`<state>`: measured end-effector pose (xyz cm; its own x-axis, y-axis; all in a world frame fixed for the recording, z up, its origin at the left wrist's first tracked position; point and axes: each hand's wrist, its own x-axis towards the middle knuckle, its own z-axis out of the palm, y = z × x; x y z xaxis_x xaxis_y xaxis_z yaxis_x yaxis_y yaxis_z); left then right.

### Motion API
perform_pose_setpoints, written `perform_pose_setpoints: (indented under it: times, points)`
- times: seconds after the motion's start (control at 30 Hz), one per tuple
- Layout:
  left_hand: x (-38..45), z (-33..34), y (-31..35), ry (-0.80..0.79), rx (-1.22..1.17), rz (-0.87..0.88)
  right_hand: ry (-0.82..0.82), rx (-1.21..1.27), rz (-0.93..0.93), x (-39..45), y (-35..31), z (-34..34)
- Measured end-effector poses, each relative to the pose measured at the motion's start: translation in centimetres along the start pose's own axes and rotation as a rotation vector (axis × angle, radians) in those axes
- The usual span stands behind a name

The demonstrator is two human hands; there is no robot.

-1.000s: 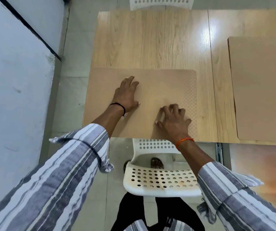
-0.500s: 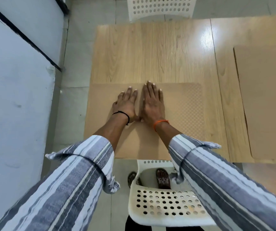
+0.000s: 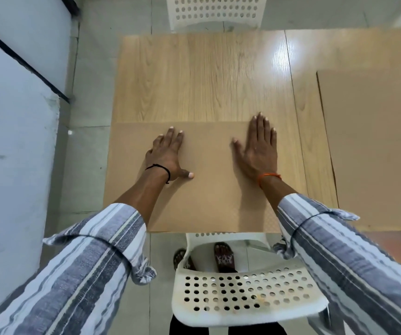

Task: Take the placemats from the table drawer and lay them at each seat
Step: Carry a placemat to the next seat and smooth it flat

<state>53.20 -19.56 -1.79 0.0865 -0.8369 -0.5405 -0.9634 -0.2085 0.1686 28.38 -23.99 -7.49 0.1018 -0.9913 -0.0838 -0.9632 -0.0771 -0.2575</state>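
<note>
A tan placemat lies flat on the near left part of the light wooden table, its near edge along the table's edge. My left hand rests palm down on the mat's left half, fingers spread. Flat on the mat's right half lies my right hand, fingertips reaching the far edge. Neither hand holds anything. A second tan placemat covers the table at the right, partly cut off by the frame.
A white perforated chair stands right below me at the table's near edge, my feet under it. Another white chair faces the far side. A pale wall runs along the left, with tiled floor between it and the table.
My hands were side by side at the mat's middle half a second ago; they have slid apart, left hand leftward and right hand rightward, pressed flat on the mat.
</note>
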Motion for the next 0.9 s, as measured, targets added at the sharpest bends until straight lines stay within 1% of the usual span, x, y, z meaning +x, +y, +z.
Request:
perform_pose_setpoints:
  times: [0.13, 0.27, 0.33, 0.43, 0.6, 0.63, 0.67, 0.73, 0.77, 0.83, 0.9]
  points:
    - [-0.1, 0.1, 0.1, -0.01, 0.003, 0.003, -0.023, 0.009, -0.04, -5.4, 0.7, 0.0]
    - [-0.3, -0.2, 0.3, -0.024, 0.012, -0.003, -0.008, -0.006, -0.036, -12.8, 0.9, 0.2]
    - [-0.3, -0.2, 0.3, -0.019, 0.009, -0.004, -0.005, -0.017, -0.025, -15.1, 1.1, 0.4]
    - [-0.5, -0.2, 0.4, -0.013, -0.009, -0.003, 0.009, -0.026, -0.025, -16.5, 1.1, 0.5]
    - [-0.7, -0.6, 1.2, -0.066, -0.038, -0.041, 0.025, -0.027, -0.026, -16.3, 0.9, 0.5]
    - [-1.2, -0.1, 2.0, -0.029, -0.036, -0.043, 0.029, -0.025, -0.023, -16.4, 0.9, 0.6]
    - [-2.1, 0.8, 3.2, 0.044, -0.039, -0.031, 0.031, -0.024, -0.021, -16.4, 0.9, 0.6]
    - [-4.7, 4.4, 6.6, 0.234, -0.092, 0.03, 0.03, -0.02, -0.021, -16.3, 1.0, 0.8]
    - [-6.3, 6.7, 8.5, 0.29, -0.13, 0.068, 0.03, -0.023, -0.022, -16.3, 1.1, 0.9]
    - [-9.1, 11.2, 11.6, 0.302, -0.165, 0.122, 0.029, -0.049, -0.021, -16.2, 1.2, 1.2]
    - [-10.3, 14.2, 12.4, 0.308, -0.135, 0.128, 0.031, -0.068, -0.02, -16.1, 1.2, 1.2]
